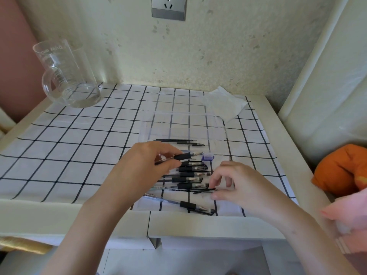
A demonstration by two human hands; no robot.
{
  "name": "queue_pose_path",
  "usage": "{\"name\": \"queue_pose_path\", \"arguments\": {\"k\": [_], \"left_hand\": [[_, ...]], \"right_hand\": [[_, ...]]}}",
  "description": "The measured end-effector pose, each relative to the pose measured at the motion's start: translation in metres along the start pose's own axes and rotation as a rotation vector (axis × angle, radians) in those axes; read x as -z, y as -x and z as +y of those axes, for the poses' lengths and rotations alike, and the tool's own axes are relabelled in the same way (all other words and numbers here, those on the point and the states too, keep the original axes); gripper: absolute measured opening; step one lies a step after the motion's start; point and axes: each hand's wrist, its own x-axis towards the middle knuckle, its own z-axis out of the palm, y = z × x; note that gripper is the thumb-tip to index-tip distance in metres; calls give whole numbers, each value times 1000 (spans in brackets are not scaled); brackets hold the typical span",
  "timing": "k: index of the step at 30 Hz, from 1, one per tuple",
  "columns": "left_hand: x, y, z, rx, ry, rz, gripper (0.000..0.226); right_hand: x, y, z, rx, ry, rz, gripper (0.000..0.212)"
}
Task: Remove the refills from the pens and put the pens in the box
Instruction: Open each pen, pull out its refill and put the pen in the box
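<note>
Clear plastic, the box (184, 118) lies open on the checked cloth (79, 135) at mid-bench, its purple latch (208, 157) on the near side. Three or four black refills (178, 142) lie within its outline; whether on its floor or on the cloth under it I cannot tell.

The left hand (143, 165) grips a pen (183, 156) by the barrel, fingers curled round it, tip to the right, just over the box's near edge. The right hand (238, 185) hangs low beside the pens (190, 176) heaped in front of the box, fingers curled, thumb and forefinger seemingly pinching a thin black refill (204, 190) by its end. A stray pen (174, 202) lies near the bench (198, 225) edge.

The step looks to be mid-cycle: one refill out, its pen in hand. Most pens in the heap appear whole, so the job seems early.

Next, the refill wants laying down with the others and the pen setting into the box. Then a fresh pen from the heap needs two hands: one to steady the barrel, one to unscrew the tip and draw the refill straight out.
</note>
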Motion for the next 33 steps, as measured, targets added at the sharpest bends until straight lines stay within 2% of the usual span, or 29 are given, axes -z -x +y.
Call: {"name": "queue_pose_path", "arguments": {"k": [4,9,13,16,20,24,33], "left_hand": [[-3,-1,2,-10,-29,-24,18],[-2,-2,-2,-16,23,-24,14],[-1,-2,-3,-19,51,9,12],[-1,-2,-1,-26,77,13,12],[-2,-2,1,-46,105,7,12],[-2,-1,1,-56,108,7,13],[0,0,3,-54,132,-2,13]], "right_hand": [[-8,-3,-1,46,128,-12,18],[-4,-2,-2,65,116,-3,7],[15,4,0,5,-216,83,8],[24,4,4,35,-433,122,7],[19,-3,2,43,-531,232,18],[12,-8,-4,32,-579,327,19],[10,-10,-8,44,-674,372,15]]}}
